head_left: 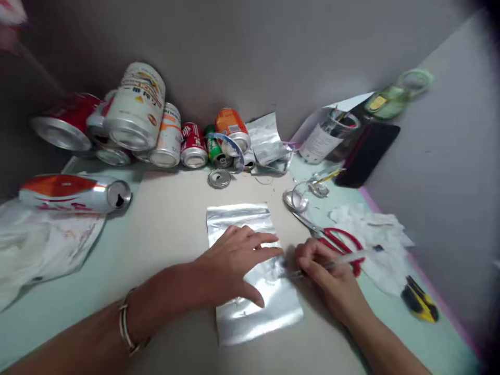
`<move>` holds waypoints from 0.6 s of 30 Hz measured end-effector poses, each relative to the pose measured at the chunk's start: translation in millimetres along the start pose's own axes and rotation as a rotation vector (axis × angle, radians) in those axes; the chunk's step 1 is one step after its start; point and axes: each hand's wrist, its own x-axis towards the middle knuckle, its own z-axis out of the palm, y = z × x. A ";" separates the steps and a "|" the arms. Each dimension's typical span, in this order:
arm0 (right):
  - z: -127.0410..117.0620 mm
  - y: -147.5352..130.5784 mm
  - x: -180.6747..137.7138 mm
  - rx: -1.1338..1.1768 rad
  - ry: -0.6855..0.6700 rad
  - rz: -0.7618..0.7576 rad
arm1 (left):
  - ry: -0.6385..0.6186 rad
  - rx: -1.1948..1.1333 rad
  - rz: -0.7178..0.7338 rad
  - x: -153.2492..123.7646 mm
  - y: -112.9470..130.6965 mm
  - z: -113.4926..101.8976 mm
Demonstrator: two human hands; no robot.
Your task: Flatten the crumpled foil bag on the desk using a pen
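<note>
One silver metal sheet (258,330) lies beneath your left hand (230,260), its fingers spread apart across the middle. Your right hand (328,278), just beside the sheet, has its fingers clamped on a slim pen-like tool (353,257), the blurred tip over the sheet's right edge. Right of you sits a yellow-and-black cutter (420,299); red-handled scissors (341,237) lie behind your right hand. At left, an orange-and-white can (66,192) rests on its side, pink lettering too blurred to read. Farther back, a large white can (136,107) carries bold black characters, likewise illegible, and a tin (318,143) wears a pale printed label.
</note>
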 end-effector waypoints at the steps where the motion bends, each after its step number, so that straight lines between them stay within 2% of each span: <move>1: -0.6 0.0 -0.2 0.001 0.007 0.000 | 0.008 0.005 0.005 -0.2 -0.4 0.0; 11: 4.9 -7.2 2.6 0.051 0.019 0.028 | 0.037 0.046 -0.008 -0.2 -2.9 3.7; 18: 3.7 -6.0 5.6 0.208 0.017 0.069 | 0.015 0.018 -0.026 -0.5 2.3 -2.2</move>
